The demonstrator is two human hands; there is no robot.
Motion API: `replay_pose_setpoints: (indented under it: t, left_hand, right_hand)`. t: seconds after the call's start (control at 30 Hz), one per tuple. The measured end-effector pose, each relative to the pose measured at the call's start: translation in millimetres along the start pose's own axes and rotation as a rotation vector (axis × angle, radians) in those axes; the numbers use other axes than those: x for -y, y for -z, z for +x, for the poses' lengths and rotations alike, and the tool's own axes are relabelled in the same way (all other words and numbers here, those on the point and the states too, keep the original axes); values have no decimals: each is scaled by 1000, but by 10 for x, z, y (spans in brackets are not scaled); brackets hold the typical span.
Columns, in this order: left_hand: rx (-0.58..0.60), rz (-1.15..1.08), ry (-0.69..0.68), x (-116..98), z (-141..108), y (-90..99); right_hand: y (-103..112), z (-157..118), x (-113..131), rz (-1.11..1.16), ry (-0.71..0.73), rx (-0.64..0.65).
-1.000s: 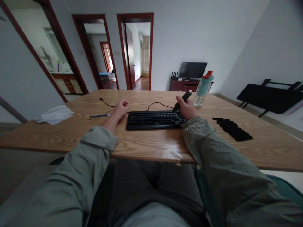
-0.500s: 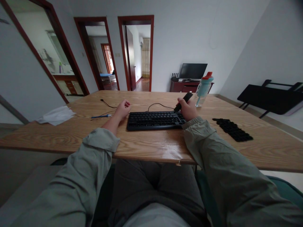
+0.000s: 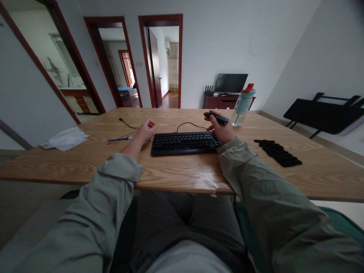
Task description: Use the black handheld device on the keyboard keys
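Observation:
A black keyboard (image 3: pixel 184 143) lies on the wooden table, its cable running off behind it. Above its right end, my right hand (image 3: pixel 222 131) is closed on a black handheld tool (image 3: pixel 217 118), which lies nearly level and points left. My left hand (image 3: pixel 146 131) rests on the table by the keyboard's upper left corner, fingers curled; whether anything is inside them is hidden. A blue-handled brush (image 3: pixel 120 139) lies left of that hand. Several loose black keycaps (image 3: pixel 280 153) are laid out together to the right of my right forearm.
A clear bottle with a red cap (image 3: pixel 243 106) stands behind my right hand. White tissues (image 3: pixel 66 139) lie on the table's left side. A small black plug end (image 3: pixel 121 119) lies on its cable behind the brush. The table's front edge (image 3: pixel 182 189) crosses before my lap.
The black tool in my right hand has turned from slanting down at the keyboard to nearly level, away from the keys. My left hand has stayed in place. The view has shifted slightly.

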State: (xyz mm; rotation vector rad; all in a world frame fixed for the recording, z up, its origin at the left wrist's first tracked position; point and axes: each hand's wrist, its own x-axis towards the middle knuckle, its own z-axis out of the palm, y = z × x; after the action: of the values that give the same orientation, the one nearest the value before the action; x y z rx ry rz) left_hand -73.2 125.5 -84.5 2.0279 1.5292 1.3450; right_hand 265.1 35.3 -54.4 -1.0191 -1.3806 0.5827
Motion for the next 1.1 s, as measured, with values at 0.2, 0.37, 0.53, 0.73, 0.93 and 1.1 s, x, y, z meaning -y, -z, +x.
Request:
replay_pose_setpoints:
  t: [0.2, 0.37, 0.53, 0.73, 0.93, 1.1]
  left_hand:
    - [7, -22, 1, 2, 6, -10]
    - [11, -26, 3, -5, 3, -9]
    - [1, -24, 29, -28, -3, -10]
    - [-1, -21, 27, -33, -11, -8]
    - [18, -17, 32, -34, -16, 9]
    - [26, -5, 40, -48, -18, 19]
  right_hand:
    - [22, 32, -64, -135, 38, -23]
    - [77, 62, -116, -287, 97, -88]
    - [36, 41, -50, -145, 36, -35]
    - [16, 37, -11, -5, -80, -51]
    - [73, 76, -138, -124, 46, -146]
    - [11, 19, -129, -153, 115, 79]
